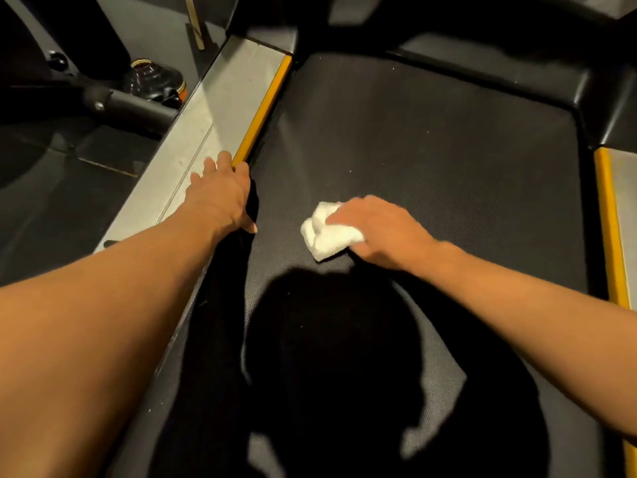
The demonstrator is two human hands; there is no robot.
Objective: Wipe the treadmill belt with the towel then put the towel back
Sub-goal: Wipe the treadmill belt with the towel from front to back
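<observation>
The dark textured treadmill belt (431, 139) fills the middle of the head view. A small crumpled white towel (327, 232) lies on the belt near its centre, and my right hand (382, 229) grips it from the right and presses it onto the belt. My left hand (220, 194) rests flat with straight fingers on the grey left side rail (220, 108), at the near end of its yellow edge strip (265, 105), the thumb down by the belt's edge. My shadow covers the near part of the belt.
A second grey rail with a yellow strip (608, 229) runs along the right edge. The black motor cover (517, 74) closes the far end of the belt. Left of the treadmill stand dark gym equipment parts and a black-and-orange object (155, 81) on the floor.
</observation>
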